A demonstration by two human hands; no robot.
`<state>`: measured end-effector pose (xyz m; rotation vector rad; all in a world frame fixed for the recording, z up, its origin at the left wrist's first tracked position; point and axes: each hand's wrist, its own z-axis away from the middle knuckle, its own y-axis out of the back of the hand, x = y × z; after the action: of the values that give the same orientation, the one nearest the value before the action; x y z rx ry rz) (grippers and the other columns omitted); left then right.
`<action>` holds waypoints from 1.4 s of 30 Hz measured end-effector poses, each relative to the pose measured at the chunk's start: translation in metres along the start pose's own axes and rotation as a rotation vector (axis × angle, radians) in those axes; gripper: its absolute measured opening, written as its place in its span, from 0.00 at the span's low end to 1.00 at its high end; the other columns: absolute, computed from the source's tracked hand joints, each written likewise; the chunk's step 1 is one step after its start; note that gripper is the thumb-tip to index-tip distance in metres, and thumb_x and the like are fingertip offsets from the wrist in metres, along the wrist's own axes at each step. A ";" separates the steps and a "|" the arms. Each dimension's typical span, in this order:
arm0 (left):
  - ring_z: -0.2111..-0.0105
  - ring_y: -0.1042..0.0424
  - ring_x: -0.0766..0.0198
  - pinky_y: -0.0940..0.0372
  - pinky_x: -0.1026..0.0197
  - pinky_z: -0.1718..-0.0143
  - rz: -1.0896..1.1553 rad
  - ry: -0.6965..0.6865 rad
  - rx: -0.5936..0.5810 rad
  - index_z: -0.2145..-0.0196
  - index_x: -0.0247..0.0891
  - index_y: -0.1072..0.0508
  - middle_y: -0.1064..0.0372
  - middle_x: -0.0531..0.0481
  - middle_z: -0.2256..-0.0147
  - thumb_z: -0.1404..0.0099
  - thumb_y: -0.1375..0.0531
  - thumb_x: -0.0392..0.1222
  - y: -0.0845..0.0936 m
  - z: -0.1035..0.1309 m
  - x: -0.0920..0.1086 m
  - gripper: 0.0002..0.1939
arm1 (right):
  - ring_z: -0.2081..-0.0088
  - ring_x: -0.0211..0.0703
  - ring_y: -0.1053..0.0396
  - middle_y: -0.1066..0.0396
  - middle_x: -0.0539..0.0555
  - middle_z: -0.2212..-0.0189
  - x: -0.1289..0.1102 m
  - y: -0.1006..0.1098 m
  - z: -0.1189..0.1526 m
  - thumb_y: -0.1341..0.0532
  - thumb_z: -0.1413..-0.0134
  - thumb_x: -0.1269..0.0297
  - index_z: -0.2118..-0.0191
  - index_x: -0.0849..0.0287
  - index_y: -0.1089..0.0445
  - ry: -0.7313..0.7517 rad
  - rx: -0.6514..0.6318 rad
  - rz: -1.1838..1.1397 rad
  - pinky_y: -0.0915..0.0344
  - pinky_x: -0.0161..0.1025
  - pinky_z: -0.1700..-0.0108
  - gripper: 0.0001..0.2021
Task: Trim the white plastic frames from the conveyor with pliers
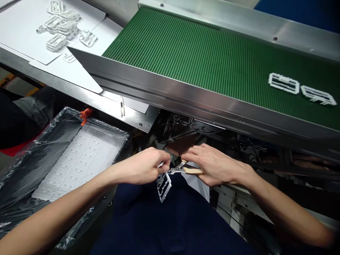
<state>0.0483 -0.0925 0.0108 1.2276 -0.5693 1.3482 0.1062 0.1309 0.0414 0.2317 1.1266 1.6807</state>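
My left hand [152,165] is closed on a white plastic frame [164,187], which hangs below the fingers over the dark blue clothing on my lap. In my right hand [212,163] is a pair of cutting pliers [192,171] with cream handles. The metal jaws point left and are at the upper edge of the frame, close to my left fingertips. Whether the jaws touch the plastic is too small to tell.
A green ribbed conveyor [186,49] with a metal side wall carries two white frames [283,83] at the right. White frames [55,42] are piled on a paper-covered table [20,30]. A plastic-lined crate [123,136] with an orange clip [85,115] holds flat white parts [79,159].
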 end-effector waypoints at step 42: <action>0.75 0.32 0.63 0.38 0.64 0.77 1.278 0.202 0.279 0.56 0.32 0.29 0.29 0.43 0.68 0.35 0.51 0.58 -0.068 -0.008 -0.046 0.26 | 0.65 0.42 0.39 0.35 0.53 0.68 0.007 -0.029 -0.002 0.45 0.52 0.68 0.57 0.59 0.37 -0.198 0.249 -0.041 0.47 0.38 0.62 0.14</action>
<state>0.0979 -0.0895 -0.0547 0.8742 -1.1274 2.6446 0.1201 0.1357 0.0156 0.5177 1.1805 1.4456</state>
